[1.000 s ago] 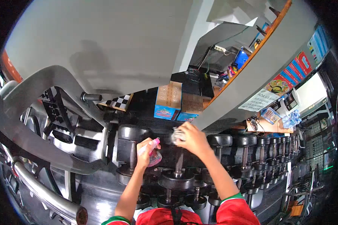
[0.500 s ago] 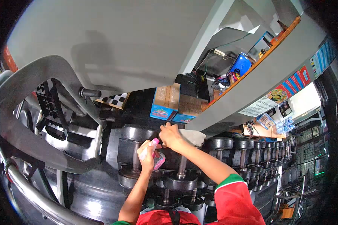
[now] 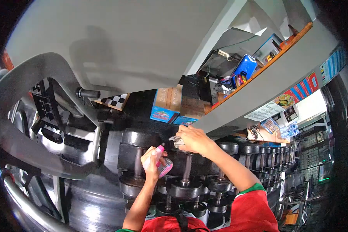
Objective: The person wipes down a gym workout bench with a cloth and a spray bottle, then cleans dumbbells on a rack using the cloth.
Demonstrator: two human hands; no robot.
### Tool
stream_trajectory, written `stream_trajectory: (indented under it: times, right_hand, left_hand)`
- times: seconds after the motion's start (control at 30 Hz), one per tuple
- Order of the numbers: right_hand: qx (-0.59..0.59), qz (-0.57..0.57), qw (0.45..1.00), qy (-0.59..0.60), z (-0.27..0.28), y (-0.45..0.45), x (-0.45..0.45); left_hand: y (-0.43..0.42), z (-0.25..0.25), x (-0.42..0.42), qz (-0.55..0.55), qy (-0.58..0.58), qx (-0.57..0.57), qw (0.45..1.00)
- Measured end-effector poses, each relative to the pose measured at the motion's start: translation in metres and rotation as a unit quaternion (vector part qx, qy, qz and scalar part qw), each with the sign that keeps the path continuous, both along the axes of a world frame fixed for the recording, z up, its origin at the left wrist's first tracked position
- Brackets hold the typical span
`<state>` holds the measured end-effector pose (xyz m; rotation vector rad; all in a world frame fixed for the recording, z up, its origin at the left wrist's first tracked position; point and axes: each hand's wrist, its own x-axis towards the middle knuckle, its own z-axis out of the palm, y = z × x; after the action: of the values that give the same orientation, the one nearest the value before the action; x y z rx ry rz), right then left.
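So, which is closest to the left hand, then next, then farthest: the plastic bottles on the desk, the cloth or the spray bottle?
1. Spray bottle: inside the left hand.
2. Cloth: a bit right, in the right hand.
3. Plastic bottles: far right.

Head-worn view, directed forward and steeply down from close above the left hand [image 3: 153, 160] and right hand [image 3: 196, 140]. The field extends beyond them to the cardboard boxes [image 3: 168, 99] and grey panel [image 3: 135, 42].
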<state>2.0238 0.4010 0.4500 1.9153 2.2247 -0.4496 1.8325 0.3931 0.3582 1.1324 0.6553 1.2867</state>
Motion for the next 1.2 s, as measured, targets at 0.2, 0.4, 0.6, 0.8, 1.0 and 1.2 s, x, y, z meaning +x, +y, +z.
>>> stream_trajectory:
  times: [0.2, 0.4, 0.6, 0.8, 1.0, 1.2]
  right_hand:
    - [0.027, 0.11, 0.993, -0.018, -0.062, 0.027, -0.023]
    - [0.0, 0.077, 0.997, 0.006, -0.056, 0.03, -0.009]
    - [-0.081, 0.031, 0.943, 0.322, -0.011, 0.007, 0.066]
    - [-0.175, -0.179, 0.863, 0.439, -0.027, 0.015, 0.146]
    - [-0.216, -0.122, 0.836, 0.489, -0.101, 0.034, 0.166]
    - [-0.288, -0.124, 0.897, 0.313, -0.114, 0.045, 0.142]
  left_hand:
    - [-0.004, 0.009, 0.0, -0.017, -0.045, -0.1, 0.994]
    - [-0.001, 0.015, 0.001, -0.05, 0.051, -0.02, 0.997]
    - [0.013, 0.021, 0.014, -0.172, 0.072, -0.099, 0.977]
    - [0.036, 0.034, 0.044, -0.245, 0.066, -0.093, 0.963]
    - [0.057, 0.025, 0.061, -0.309, 0.051, -0.279, 0.908]
    - [0.061, 0.023, 0.062, -0.304, 0.11, -0.295, 0.899]
